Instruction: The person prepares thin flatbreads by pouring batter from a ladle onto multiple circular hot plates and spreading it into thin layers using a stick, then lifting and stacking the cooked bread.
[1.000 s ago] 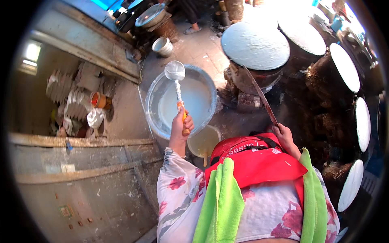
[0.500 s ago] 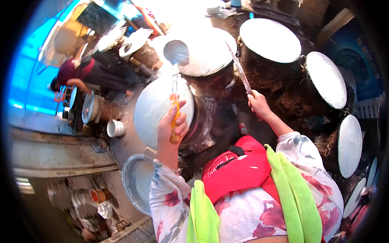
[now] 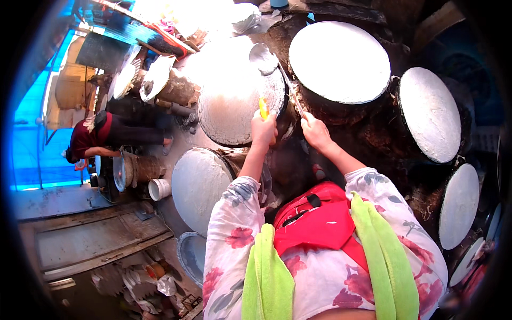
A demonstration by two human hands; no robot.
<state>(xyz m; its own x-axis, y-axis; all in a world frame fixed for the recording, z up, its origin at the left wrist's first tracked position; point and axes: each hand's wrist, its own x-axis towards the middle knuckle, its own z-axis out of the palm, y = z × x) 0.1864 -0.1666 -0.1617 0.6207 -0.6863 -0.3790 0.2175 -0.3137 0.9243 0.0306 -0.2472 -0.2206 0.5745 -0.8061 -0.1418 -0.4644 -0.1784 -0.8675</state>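
Observation:
My left hand (image 3: 264, 128) is closed round the yellow handle (image 3: 263, 108) of a ladle, whose metal bowl (image 3: 261, 57) is tilted over the far edge of a round griddle (image 3: 229, 101) coated pale with batter; I cannot tell whether it touches. My right hand (image 3: 316, 133) grips a long flat blade (image 3: 293, 93), pointing forward along that griddle's right side. A white-topped griddle (image 3: 338, 61) lies beyond it to the right, and another (image 3: 197, 189) is below my left forearm. A red pouch (image 3: 314, 224) and green towel (image 3: 381, 250) hang on me.
More white-topped griddles (image 3: 429, 114) (image 3: 458, 205) curve down my right side. At the left a co-worker (image 3: 88, 141) in maroon bends over a container (image 3: 125, 170). A white bucket (image 3: 159, 189), a large basin (image 3: 186, 256) and a wooden-framed counter (image 3: 101, 240) are lower left.
My view has swung from the basin of white liquid toward the griddles. Both hands have reached forward, the ladle and blade moving out over the far griddle. The co-worker has come fully into view.

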